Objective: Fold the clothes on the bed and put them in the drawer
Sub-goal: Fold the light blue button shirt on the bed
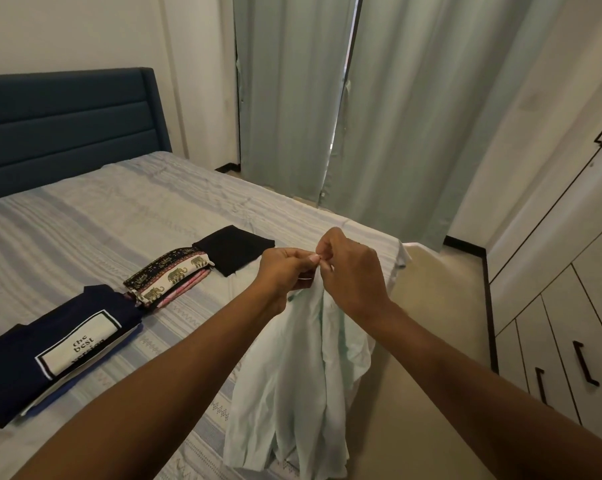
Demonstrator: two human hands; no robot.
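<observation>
I hold a pale mint-green garment (292, 393) up over the near right corner of the bed (85, 230). It hangs down unfolded from my hands. My left hand (285, 268) and my right hand (351, 268) are close together and both pinch its top edge. On the bed lie three folded piles: a navy shirt (50, 355) with a white text patch at the left, an elephant-print cloth (168, 275) over pink fabric in the middle, and a black garment (233, 249) beyond it.
A white wardrobe with drawers and black handles (585, 363) lines the right wall. A strip of beige floor (431, 306) runs between bed and wardrobe. Pale green curtains (362, 116) hang at the far end. A dark blue headboard (67, 129) stands at the left.
</observation>
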